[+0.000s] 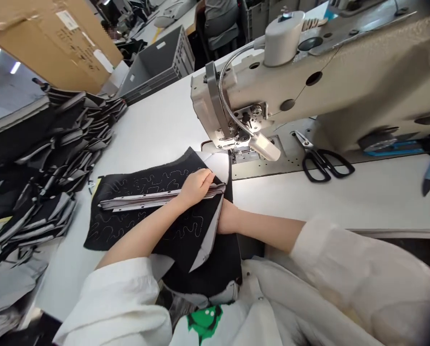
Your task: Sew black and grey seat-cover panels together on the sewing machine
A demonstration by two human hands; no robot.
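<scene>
A black fabric panel (143,180) with wavy light stitching and grey backing lies on the white table, left of the sewing machine's needle area. Along its middle runs a narrow folded strip (153,198) with pale edges. My left hand (196,186) is closed on the panel at the strip's right end, fingertips curled over the cloth. Just below it, my right hand (228,217) reaches under the raised fold of the panel, and its fingers are hidden by the cloth. More black cloth (215,264) with a grey edge hangs toward my lap.
The sewing machine (309,96) fills the upper right, its small lamp (264,146) beside the needle area. Black-handled scissors (321,158) lie on its bed. Stacked dark fabric pieces (56,154) crowd the left. Behind are a grey crate (157,62) and a cardboard box (56,38).
</scene>
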